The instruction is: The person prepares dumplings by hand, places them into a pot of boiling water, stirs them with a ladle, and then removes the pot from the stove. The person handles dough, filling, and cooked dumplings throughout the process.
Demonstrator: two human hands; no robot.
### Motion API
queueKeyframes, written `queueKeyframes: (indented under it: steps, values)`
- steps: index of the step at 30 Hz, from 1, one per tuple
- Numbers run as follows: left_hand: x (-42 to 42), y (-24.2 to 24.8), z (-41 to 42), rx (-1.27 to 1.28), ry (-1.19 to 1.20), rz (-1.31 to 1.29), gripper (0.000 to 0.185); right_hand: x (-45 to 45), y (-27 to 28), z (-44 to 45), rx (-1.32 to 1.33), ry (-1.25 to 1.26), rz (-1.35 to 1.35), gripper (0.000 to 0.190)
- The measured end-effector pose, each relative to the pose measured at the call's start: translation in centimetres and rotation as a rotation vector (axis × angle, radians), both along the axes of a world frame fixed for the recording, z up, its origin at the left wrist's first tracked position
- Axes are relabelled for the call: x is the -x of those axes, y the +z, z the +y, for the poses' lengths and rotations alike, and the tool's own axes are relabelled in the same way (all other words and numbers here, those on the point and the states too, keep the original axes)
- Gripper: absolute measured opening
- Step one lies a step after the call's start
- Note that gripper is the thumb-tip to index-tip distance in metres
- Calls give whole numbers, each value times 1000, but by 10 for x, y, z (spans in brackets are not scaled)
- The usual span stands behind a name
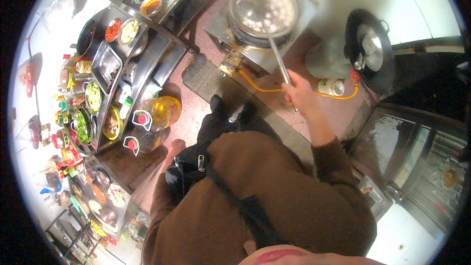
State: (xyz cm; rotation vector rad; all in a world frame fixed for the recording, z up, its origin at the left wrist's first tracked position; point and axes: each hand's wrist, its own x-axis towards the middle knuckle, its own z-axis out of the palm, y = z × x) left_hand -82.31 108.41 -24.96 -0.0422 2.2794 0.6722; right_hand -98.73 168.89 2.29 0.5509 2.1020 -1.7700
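My right hand grips the metal handle of a long ladle or skimmer. Its far end reaches into a wide metal wok, where pale pieces show in bubbling liquid; the tool's head cannot be made out. The wok sits on a gas burner set in a metal stand. My left hand hangs low beside my body, near two large plastic oil bottles with red caps. Its fingers are partly hidden, and whether it holds anything does not show.
Metal shelving on the left carries bowls of chopped food, a steel tray and seasoning bottles. A yellow gas hose crosses the floor past a can. At right stand a dark wok with a perforated skimmer and a metal-framed unit.
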Motion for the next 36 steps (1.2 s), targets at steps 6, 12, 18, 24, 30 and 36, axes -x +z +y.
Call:
queueKeyframes:
  steps: [6,12,18,24,30,36]
  values:
    - [37,44,52,-283,575,-148,28,-23,-1,7,2,-32,-55,49]
    - [35,28,56,-151,417,-175,28,-24,-5,52,-584,53,267,52]
    - [27,23,44,-124,263,-203,26,-10,-6,38,-516,-14,220,46]
    - [20,42,50,-72,327,-165,28,-1,-7,17,59,67,22,43]
    - [7,40,48,-162,519,-201,28,40,-54,25,-422,-64,217,45]
    - [-8,32,22,-90,474,-240,26,37,-29,39,-363,-199,264,51]
